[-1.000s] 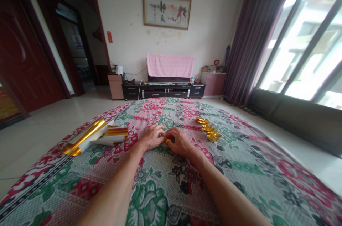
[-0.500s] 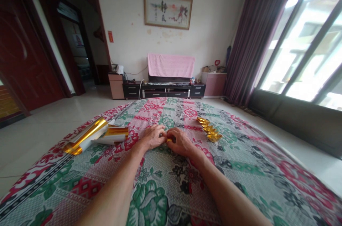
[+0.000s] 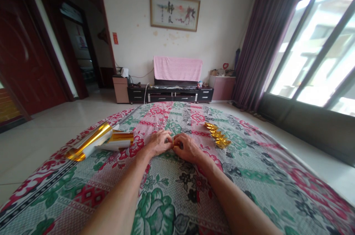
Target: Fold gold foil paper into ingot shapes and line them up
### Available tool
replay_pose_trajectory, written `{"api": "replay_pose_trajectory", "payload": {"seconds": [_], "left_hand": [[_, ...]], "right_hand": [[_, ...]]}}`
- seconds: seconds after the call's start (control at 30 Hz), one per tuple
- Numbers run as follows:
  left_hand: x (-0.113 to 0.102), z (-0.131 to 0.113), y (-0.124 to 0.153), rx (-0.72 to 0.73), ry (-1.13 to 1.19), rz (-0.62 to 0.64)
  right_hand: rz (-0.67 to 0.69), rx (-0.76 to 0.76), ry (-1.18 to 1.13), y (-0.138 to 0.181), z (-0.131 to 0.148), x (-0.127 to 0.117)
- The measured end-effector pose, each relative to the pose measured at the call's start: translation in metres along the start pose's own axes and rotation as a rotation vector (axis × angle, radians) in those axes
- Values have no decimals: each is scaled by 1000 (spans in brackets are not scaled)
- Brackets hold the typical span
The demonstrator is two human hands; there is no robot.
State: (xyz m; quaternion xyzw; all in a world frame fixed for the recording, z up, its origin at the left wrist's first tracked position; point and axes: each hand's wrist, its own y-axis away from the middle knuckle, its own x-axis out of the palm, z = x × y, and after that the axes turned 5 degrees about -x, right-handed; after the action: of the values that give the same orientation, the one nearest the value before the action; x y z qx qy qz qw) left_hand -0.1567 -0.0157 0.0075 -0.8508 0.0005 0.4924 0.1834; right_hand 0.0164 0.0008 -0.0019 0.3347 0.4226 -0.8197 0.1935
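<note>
My left hand (image 3: 161, 142) and my right hand (image 3: 187, 147) meet over the middle of the flowered cloth, fingertips nearly touching. Both are closed in a pinch on a small piece of gold paper (image 3: 174, 144), of which only a sliver shows between the fingers. To the right lies a row of several folded gold paper pieces (image 3: 217, 135), shiny and pointed at the ends. On the left rest loosely curled sheets of gold foil paper (image 3: 95, 140) with white backs, overlapping one another.
The patterned cloth (image 3: 155, 209) covers the rounded table. Beyond it stands a low black cabinet (image 3: 163, 96) bearing something draped with a pink towel (image 3: 177, 67). A purple curtain (image 3: 257, 42) and large window are at right, doorways at left.
My fingers have shifted very slightly, and less of the gold paper shows between them. The sheets and the folded pieces stay where they were.
</note>
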Motion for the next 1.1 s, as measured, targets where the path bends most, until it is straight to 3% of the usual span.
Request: {"api": "replay_pose_trajectory", "payload": {"seconds": [0.4, 0.83, 1.1], "left_hand": [[2, 10, -1, 53, 48, 0], [1, 17, -1, 19, 152, 40], [4, 16, -1, 17, 100, -6]], "right_hand": [[31, -5, 47, 1, 3, -3], [16, -5, 45, 2, 2, -2], [13, -18, 53, 0, 3, -2]]}}
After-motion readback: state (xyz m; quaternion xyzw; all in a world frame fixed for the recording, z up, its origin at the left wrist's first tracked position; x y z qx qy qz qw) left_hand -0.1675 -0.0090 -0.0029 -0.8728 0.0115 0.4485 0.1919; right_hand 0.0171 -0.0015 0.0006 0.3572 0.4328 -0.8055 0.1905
